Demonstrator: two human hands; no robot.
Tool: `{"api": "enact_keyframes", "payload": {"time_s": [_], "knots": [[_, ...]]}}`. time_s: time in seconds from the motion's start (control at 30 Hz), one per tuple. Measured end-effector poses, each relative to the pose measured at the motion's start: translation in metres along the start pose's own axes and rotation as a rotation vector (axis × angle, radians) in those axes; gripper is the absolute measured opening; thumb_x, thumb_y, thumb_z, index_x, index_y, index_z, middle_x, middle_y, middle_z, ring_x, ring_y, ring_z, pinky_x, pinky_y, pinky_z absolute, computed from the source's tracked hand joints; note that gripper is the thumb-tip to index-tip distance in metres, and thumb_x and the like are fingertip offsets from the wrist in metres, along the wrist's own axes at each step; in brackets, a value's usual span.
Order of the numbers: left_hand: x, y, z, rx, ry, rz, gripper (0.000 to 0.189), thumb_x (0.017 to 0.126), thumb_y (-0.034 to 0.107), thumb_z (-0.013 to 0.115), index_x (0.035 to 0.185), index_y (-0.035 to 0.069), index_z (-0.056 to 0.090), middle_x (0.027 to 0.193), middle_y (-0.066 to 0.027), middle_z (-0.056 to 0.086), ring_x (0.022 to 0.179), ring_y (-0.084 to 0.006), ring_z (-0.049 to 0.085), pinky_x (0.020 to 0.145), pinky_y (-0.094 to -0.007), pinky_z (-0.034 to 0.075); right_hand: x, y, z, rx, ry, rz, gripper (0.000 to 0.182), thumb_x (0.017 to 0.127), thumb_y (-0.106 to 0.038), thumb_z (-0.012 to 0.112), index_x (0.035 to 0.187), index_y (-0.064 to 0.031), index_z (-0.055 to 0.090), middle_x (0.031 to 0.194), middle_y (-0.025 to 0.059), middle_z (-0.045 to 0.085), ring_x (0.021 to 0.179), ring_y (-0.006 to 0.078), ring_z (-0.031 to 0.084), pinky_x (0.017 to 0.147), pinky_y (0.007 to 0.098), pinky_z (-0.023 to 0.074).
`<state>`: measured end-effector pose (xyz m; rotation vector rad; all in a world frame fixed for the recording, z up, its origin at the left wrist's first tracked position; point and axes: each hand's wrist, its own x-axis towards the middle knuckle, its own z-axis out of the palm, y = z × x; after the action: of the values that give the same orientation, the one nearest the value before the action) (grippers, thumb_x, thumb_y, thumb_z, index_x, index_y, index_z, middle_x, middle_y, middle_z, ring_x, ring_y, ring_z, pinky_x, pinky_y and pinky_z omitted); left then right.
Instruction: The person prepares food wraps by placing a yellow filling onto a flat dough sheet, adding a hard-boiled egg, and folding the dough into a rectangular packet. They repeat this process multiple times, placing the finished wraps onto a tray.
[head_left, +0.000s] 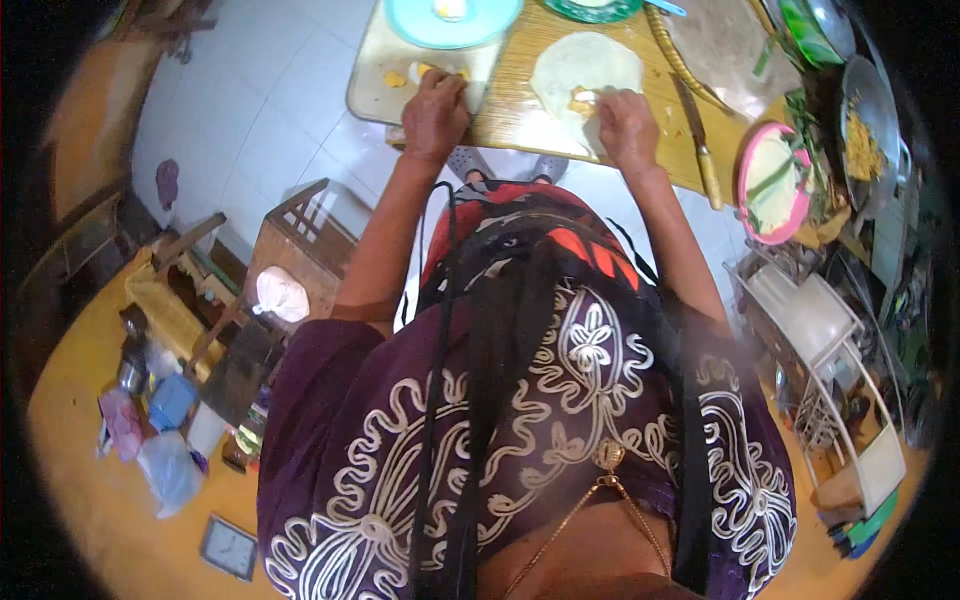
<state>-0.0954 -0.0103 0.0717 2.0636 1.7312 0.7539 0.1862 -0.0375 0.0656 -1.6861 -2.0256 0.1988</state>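
Note:
My left hand (436, 112) bends over the cutting board (367, 97), its curled fingers at some pieces of boiled egg (395, 79). What its fingertips grip is hidden under the hand. Over the wooden table (517, 97), my right hand (628, 131) pinches a white piece of egg (587, 96). That piece touches a small heap of yellowish filling (579, 107) on a thin round sheet of dough (589, 60). A turquoise plate (405, 26) with a boiled egg half (450, 7) rests at the far end of the board.
Right of the dough lies a knife (701, 150), its wooden handle past the table's near edge. Beyond are a pink-rimmed basin (772, 180) with leaves, and a wok (870, 90) holding yellow filling (864, 146). A green plate (592, 11) sits at the back. A wooden stool (300, 247) stands left.

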Motion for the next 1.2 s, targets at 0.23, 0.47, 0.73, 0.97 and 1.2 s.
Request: {"api": "enact_keyframes", "payload": {"time_s": [0.23,0.47,0.73,0.97,1.2], "knots": [[-0.007,-0.008,-0.016,-0.201,0.192,-0.029,0.018,0.073,0.005,0.064,0.089,0.010,0.070,0.092,-0.0115,0.063,0.078,-0.0277,0.064,0.068,-0.0365,0.053,-0.004,0.003,-0.010,0.128,0.014,0.067,0.023,0.072,-0.005,0.060,0.092,-0.0120,0.068,0.084,0.0108,0.062,0.081,0.0312,0.059,0.073,0.0410,0.0481],[0.008,-0.080,-0.045,0.117,0.131,-0.123,0.030,0.069,0.008,0.066,0.099,0.010,0.069,0.093,-0.0124,0.064,0.088,-0.0323,0.061,0.080,-0.0406,0.049,-0.010,-0.003,-0.020,0.148,-0.051,0.120,0.027,0.072,-0.005,0.058,0.097,-0.0118,0.065,0.086,0.0117,0.059,0.084,0.0322,0.058,0.076,0.0414,0.0475],[0.025,-0.087,-0.041,0.093,-0.063,-0.218,0.027,0.071,0.012,0.067,0.097,0.008,0.069,0.090,-0.0138,0.065,0.086,-0.0310,0.062,0.079,-0.0396,0.050,-0.008,-0.013,-0.025,0.226,-0.044,0.141,0.027,0.071,-0.003,0.057,0.096,-0.0102,0.064,0.087,0.0121,0.059,0.086,0.0329,0.057,0.077,0.0419,0.0465],[0.016,-0.092,-0.034,-0.319,-0.026,-0.502,0.027,0.073,0.024,0.071,0.093,0.005,0.071,0.083,-0.0115,0.071,0.075,-0.0213,0.068,0.074,-0.0325,0.053,-0.021,0.045,-0.047,-0.064,0.114,0.187,0.034,0.069,-0.003,0.058,0.102,-0.0083,0.065,0.093,0.0131,0.063,0.091,0.0319,0.058,0.082,0.0429,0.0454],[0.019,-0.079,-0.041,-0.268,-0.050,-0.595,0.029,0.073,0.023,0.074,0.093,0.003,0.073,0.083,-0.0111,0.071,0.075,-0.0189,0.068,0.073,-0.0304,0.053,-0.072,0.117,-0.071,-0.464,-0.100,0.327,0.051,0.070,-0.006,0.057,0.120,-0.0067,0.056,0.104,0.0182,0.059,0.095,0.0348,0.055,0.085,0.0451,0.0442]]}}
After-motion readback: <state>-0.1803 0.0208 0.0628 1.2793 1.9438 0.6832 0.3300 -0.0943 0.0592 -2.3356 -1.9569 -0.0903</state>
